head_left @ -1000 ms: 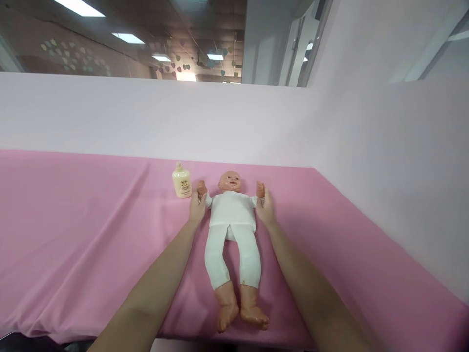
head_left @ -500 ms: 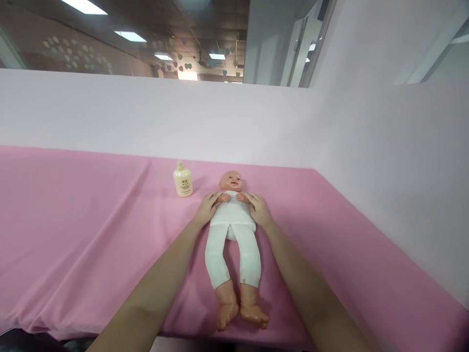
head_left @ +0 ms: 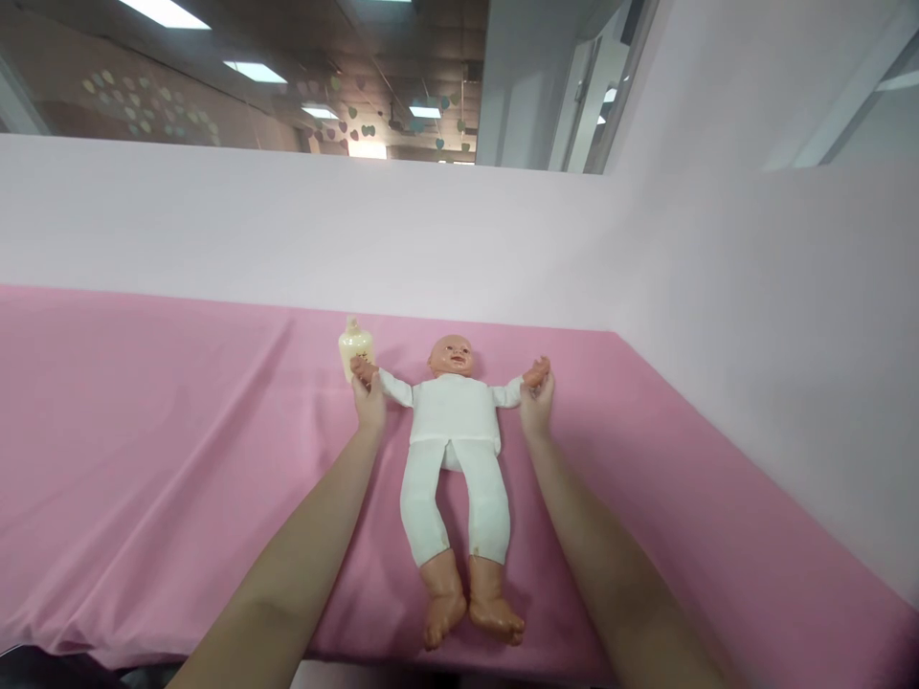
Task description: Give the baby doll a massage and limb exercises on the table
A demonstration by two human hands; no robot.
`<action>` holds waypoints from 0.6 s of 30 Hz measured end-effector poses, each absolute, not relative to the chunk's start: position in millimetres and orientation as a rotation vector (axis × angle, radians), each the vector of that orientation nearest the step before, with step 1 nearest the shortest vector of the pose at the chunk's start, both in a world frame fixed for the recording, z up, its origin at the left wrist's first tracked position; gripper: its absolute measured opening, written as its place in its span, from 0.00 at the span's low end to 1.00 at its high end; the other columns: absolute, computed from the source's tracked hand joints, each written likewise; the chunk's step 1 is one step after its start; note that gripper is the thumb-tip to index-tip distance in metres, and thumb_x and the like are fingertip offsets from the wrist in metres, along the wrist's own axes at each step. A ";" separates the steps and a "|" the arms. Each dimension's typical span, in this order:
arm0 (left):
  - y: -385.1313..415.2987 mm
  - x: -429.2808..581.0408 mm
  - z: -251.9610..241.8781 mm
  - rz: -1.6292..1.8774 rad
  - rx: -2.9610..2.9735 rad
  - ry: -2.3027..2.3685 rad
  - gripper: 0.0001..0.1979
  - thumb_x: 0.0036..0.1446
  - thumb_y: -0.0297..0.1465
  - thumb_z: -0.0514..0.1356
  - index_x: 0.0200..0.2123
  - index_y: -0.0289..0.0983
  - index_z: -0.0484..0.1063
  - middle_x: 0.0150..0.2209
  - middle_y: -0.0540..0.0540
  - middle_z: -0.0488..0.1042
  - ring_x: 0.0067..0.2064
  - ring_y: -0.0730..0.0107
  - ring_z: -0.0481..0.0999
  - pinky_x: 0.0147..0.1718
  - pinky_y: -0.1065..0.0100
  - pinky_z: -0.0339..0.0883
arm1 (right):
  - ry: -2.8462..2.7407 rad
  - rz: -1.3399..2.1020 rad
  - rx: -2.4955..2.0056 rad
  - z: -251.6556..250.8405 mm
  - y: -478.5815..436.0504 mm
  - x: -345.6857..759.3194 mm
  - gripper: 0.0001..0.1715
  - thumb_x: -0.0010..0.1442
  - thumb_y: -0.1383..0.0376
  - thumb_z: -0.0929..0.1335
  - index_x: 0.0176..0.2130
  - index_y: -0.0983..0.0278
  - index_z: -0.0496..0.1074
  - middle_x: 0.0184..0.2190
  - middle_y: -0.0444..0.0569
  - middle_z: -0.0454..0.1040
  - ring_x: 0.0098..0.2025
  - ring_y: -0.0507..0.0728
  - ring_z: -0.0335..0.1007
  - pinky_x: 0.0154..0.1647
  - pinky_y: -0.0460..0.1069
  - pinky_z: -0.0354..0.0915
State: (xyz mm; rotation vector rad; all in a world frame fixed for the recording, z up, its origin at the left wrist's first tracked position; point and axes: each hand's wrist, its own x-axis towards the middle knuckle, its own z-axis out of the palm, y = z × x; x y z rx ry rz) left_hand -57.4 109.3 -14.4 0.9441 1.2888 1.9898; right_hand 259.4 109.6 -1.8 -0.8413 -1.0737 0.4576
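Note:
A baby doll [head_left: 455, 411] in a white top and trousers lies on its back, head away from me and bare feet toward me. Its two arms are stretched out sideways. My left hand [head_left: 370, 402] is closed on the doll's arm at the wrist, on the left side. On the right, my right hand [head_left: 537, 407] grips the doll's other arm near its hand. Just behind the doll's left-side hand stands a pale yellow bottle [head_left: 355, 343], partly hidden by that hand.
A pink sheet [head_left: 179, 459] with some folds covers the table. Behind it rises a white wall [head_left: 302, 230] with a window [head_left: 287, 77] above, and another white wall [head_left: 775, 316] borders the right side.
My hands have moved apart, carrying the doll's arms from its chest out to both sides. The doll's body and the bottle have stayed in place.

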 end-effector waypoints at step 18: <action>117.1 -62.1 -24.5 2.080 0.821 1.270 0.16 0.66 0.36 0.54 0.55 0.40 0.61 0.58 0.40 0.69 0.59 0.64 0.72 0.59 0.58 0.66 | -0.751 0.495 -0.995 -10.6 112.3 271.7 0.44 0.55 0.66 0.66 0.68 0.62 0.51 0.68 0.57 0.56 0.69 0.59 0.55 0.69 0.58 0.56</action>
